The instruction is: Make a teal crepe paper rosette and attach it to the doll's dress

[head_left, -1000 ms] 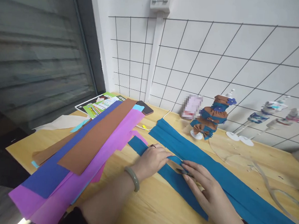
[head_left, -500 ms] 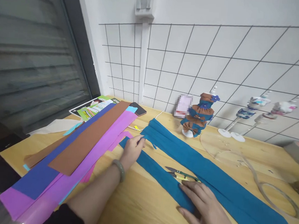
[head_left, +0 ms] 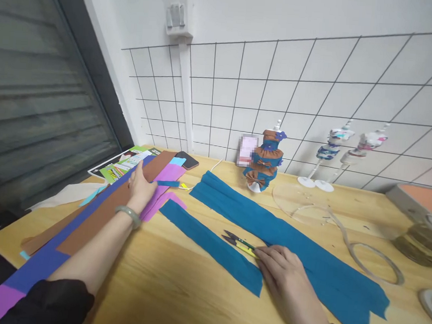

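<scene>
My left hand (head_left: 141, 188) rests on the stacked pink (head_left: 170, 173) and brown sheets (head_left: 103, 210), its fingers pinched on a short teal strip (head_left: 167, 183) that lies over the pink sheet. My right hand (head_left: 281, 277) lies flat, fingers stretched, on the narrow teal cloth strip (head_left: 210, 239). Its fingertips touch the yellow-green handle of the small snips (head_left: 237, 241), which lie on that strip. A wider folded teal cloth (head_left: 305, 259) runs diagonally just behind it on the wooden table (head_left: 176, 288).
A doll-size mannequin in a brown and teal dress (head_left: 264, 161) stands by the wire-grid wall, with two more mannequins (head_left: 336, 151) to its right. A phone (head_left: 186, 160), booklets (head_left: 124, 164), blue sheet (head_left: 43, 263), clear rings (head_left: 376, 259) and a box (head_left: 422, 198) also lie about.
My left hand left the end of the teal cloth and moved left onto the pink and brown sheets, carrying a short teal strip. My right hand let go of the snips, which now lie on the strip.
</scene>
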Available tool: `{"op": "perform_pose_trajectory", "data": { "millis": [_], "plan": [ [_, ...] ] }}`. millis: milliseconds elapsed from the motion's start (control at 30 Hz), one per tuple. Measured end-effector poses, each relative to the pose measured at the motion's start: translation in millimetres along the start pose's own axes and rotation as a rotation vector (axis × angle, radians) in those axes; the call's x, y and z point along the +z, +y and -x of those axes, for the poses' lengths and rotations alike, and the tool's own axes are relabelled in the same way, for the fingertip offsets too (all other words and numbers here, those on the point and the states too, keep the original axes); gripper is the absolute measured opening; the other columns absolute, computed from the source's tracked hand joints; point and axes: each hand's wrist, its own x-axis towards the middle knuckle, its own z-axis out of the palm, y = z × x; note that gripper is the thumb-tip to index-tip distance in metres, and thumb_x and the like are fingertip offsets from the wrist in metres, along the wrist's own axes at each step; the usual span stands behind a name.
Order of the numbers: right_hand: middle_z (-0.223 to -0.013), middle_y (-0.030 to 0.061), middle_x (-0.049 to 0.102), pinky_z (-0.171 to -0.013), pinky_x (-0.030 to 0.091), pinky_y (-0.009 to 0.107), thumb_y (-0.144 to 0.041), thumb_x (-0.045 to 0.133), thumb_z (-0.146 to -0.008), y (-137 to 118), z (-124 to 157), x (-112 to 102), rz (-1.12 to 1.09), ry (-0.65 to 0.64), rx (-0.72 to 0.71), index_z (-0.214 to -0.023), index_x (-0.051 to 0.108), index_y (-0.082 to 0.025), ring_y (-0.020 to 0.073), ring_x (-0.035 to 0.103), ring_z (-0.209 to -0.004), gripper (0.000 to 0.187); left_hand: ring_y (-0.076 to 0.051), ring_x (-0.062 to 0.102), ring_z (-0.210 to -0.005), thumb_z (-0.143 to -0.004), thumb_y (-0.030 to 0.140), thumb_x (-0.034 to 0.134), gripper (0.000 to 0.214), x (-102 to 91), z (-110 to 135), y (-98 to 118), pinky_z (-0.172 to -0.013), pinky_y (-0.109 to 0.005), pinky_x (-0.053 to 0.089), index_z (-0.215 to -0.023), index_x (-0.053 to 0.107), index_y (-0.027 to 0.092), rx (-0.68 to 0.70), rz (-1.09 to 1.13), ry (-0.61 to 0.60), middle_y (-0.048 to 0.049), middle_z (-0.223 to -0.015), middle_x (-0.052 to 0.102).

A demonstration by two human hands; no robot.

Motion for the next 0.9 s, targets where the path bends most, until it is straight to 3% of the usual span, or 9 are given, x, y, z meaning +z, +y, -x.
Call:
{"op": "perform_pose_trajectory", "data": {
  "millis": [100, 200, 367, 433, 567, 667, 800, 900],
  "plan": [
    [-0.101, 0.0085, 0.066, -0.073, 0.044, 0.038, -0.021, 0.044, -0.088, -4, 1, 0, 0.008, -0.021, 0.014, -0.105, 0.060, -0.019, 0.0223, 0.057, -0.089, 0.024, -0.031, 0.026, -0.127, -0.062, 0.009, 0.058, 0.074, -1.4, 8, 3, -0.105, -0.047, 0.021, -0.132, 0.036, 0.018, 0.196, -0.312, -0.022, -0.0131, -0.133, 0.037],
    [-0.093, 0.0091, 0.067, -0.071, 0.044, 0.037, -0.022, 0.043, -0.089, -4, 3, 1, 0.001, 0.008, 0.044, -0.102, 0.061, -0.016, 0.0213, 0.059, -0.082, 0.023, -0.027, 0.030, -0.126, -0.070, 0.008, 0.049, 0.049, 6.3, 35, 13, -0.105, -0.045, 0.023, -0.118, 0.052, 0.019, 0.391, -0.365, -0.161, -0.0092, -0.129, 0.043],
    [-0.091, 0.0085, 0.068, -0.076, 0.046, 0.035, -0.032, 0.041, -0.089, 10, 5, -1, -0.051, 0.144, 0.213, -0.099, 0.062, -0.017, 0.0209, 0.061, -0.083, 0.027, -0.020, 0.050, -0.103, -0.084, 0.023, 0.046, 0.023, 16.7, 96, 46, -0.091, -0.036, 0.040, -0.101, 0.060, 0.020, 0.702, -0.163, -0.798, -0.0057, -0.104, 0.060],
    [-0.094, 0.0087, 0.068, -0.076, 0.048, 0.034, -0.034, 0.041, -0.089, 22, 6, -2, -0.051, 0.211, 0.325, -0.098, 0.061, -0.017, 0.0213, 0.062, -0.086, 0.028, -0.019, 0.051, -0.097, -0.082, 0.035, 0.053, 0.025, 19.6, 113, 57, -0.088, -0.035, 0.040, -0.100, 0.060, 0.019, 0.760, -0.147, -0.941, -0.0043, -0.095, 0.062],
    [-0.086, 0.0110, 0.069, -0.067, 0.050, 0.039, -0.032, 0.043, -0.087, 46, 8, -4, 0.017, 0.229, 0.449, -0.093, 0.064, -0.016, 0.0262, 0.063, -0.080, 0.027, -0.022, 0.048, -0.100, -0.073, 0.047, 0.061, 0.046, 29.7, 127, 69, -0.086, -0.034, 0.040, -0.110, 0.057, 0.020, 0.809, -0.164, -1.054, -0.0058, -0.099, 0.059],
    [-0.089, 0.0109, 0.068, -0.072, 0.048, 0.044, -0.033, 0.046, -0.084, 49, 7, -5, 0.041, 0.212, 0.440, -0.090, 0.065, -0.017, 0.0283, 0.061, -0.083, 0.026, -0.023, 0.047, -0.099, -0.068, 0.049, 0.064, 0.052, 38.6, 129, 70, -0.084, -0.033, 0.040, -0.111, 0.057, 0.020, 0.816, -0.185, -1.100, -0.0065, -0.098, 0.057],
    [-0.101, 0.0106, 0.063, -0.084, 0.045, 0.041, -0.035, 0.047, -0.084, 24, 3, -7, -0.068, 0.202, 0.325, -0.099, 0.063, -0.019, 0.0250, 0.057, -0.094, 0.027, -0.023, 0.046, -0.101, -0.065, 0.049, 0.066, 0.051, 44.5, 131, 70, -0.085, -0.032, 0.040, -0.107, 0.059, 0.021, 0.820, -0.162, -1.128, -0.0056, -0.100, 0.055],
    [-0.100, 0.0072, 0.064, -0.082, 0.047, 0.033, -0.033, 0.045, -0.087, -5, 0, -7, -0.309, 0.005, 0.237, -0.100, 0.061, -0.023, 0.0199, 0.058, -0.094, 0.022, -0.023, 0.045, -0.102, -0.064, 0.050, 0.067, 0.054, 45.1, 133, 69, -0.087, -0.033, 0.039, -0.109, 0.058, 0.021, 0.836, -0.139, -1.125, -0.0056, -0.102, 0.055]
  ]
}}
